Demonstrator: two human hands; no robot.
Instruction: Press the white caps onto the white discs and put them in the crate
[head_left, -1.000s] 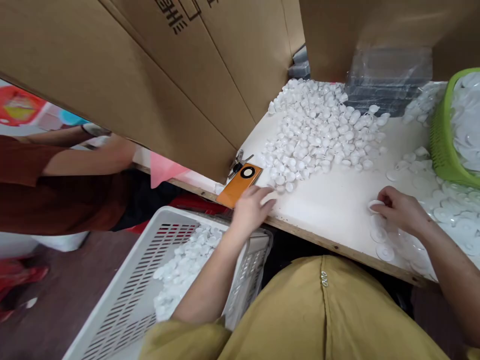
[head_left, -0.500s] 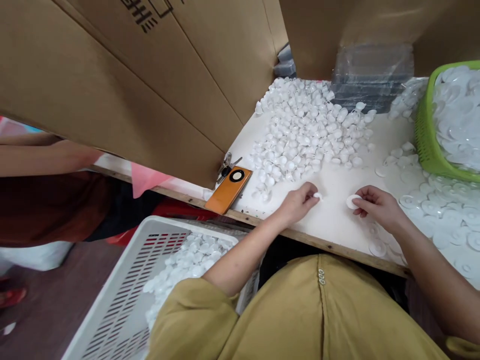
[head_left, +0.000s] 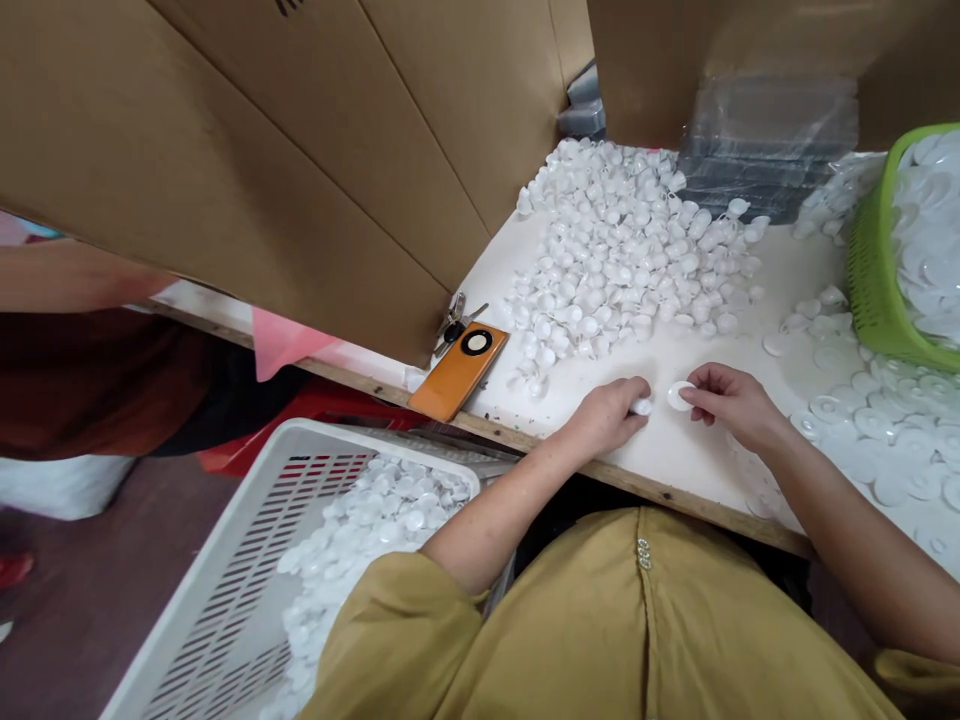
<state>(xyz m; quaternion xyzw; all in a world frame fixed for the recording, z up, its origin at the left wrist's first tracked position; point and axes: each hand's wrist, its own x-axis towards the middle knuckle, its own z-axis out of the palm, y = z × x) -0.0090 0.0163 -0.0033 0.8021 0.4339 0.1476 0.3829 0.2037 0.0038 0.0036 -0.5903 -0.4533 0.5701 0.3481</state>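
My left hand (head_left: 611, 415) is closed over the white table, pinching a small white plastic cap (head_left: 641, 406) between thumb and fingers. Opposite it, my right hand (head_left: 724, 398) grips a flat, round white plastic disc (head_left: 680, 396) by its edge. The disc faces the cap with a short gap between them. Beyond my hands spreads a heap of small white caps (head_left: 615, 250). Many flat white discs (head_left: 892, 430) lie beside my right forearm.
An orange phone (head_left: 459, 372) and keys (head_left: 453, 326) lie at the table's front edge beside a cardboard sheet (head_left: 300, 190). A grey basket (head_left: 247, 560) of white pieces stands below left. A green basket (head_left: 870, 260) holds discs. Another person's arm (head_left: 75, 275) shows at left.
My right hand has moved left with the disc, closer to the cap. My left hand has shifted slightly right in the picture. The whole view has also shifted a little.
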